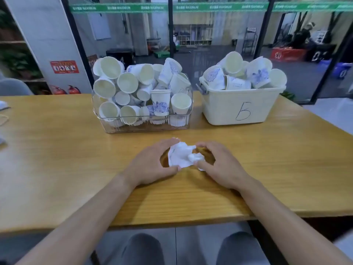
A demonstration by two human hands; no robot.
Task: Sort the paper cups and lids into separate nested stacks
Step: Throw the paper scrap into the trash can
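A crumpled white paper cup [180, 155] with faint blue print lies on the wooden table [57, 159] between my hands. My left hand [152, 165] grips its left side with thumb and curled fingers. My right hand [219, 165] pinches its right side. Behind them, a clear plastic bin [145, 125] is heaped with loose white paper cups [160, 104], some printed with blue flowers. To the right, a cream plastic bin [238, 111] marked with a hand-drawn letter holds more loose cups [259, 75]. I see no lids that I can tell apart from the cups.
The table's near edge [181, 220] runs just above my knees. A glass wall with black frames stands right behind the bins. Small white items lie at the table's far left edge [3, 115].
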